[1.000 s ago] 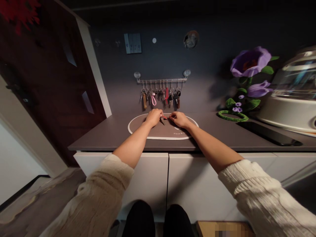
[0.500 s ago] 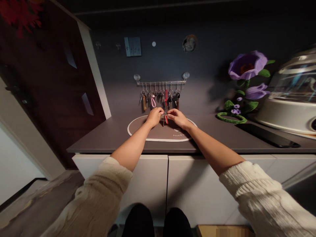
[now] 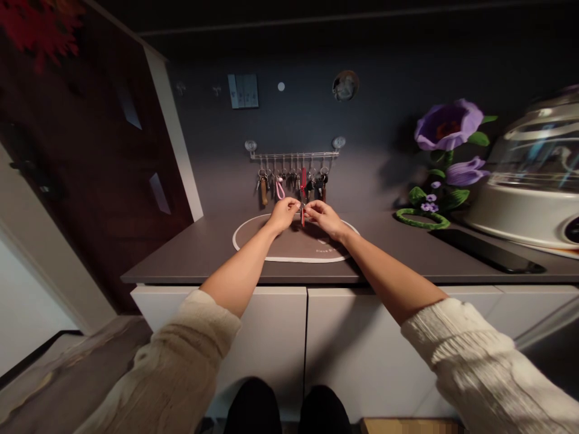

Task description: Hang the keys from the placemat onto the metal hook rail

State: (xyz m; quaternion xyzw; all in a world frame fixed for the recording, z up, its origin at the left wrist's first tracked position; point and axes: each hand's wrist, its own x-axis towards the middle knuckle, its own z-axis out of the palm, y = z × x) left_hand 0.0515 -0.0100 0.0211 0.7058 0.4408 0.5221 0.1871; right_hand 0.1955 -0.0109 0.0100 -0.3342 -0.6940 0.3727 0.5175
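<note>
Key bunch with a slim red piece (image 3: pixel 303 217) is between the bare left hand (image 3: pixel 283 215) and the bare right hand (image 3: pixel 326 218), above the brown oval mat with a white border (image 3: pixel 289 248) on the dark grey countertop (image 3: pixel 181 259). Both hands appear closed in a fingertip pinch on the bunch, one from each side. Status: the bunch appears separate from the clear hook rail (image 3: pixel 294 155) on the far wall; its handling is judged incomplete, since both hands hold it. Several sets hang on the rail, including one with a long tan tag (image 3: pixel 263 193) at left and one with a pink loop (image 3: pixel 280 190). Not determinable: exact grip points, as fingers cover the upper bunch; number of keys held. Sets at the rail's middle overlap and are too small to separate. Lettering on the mat, beside the right wrist, is illegible.
</note>
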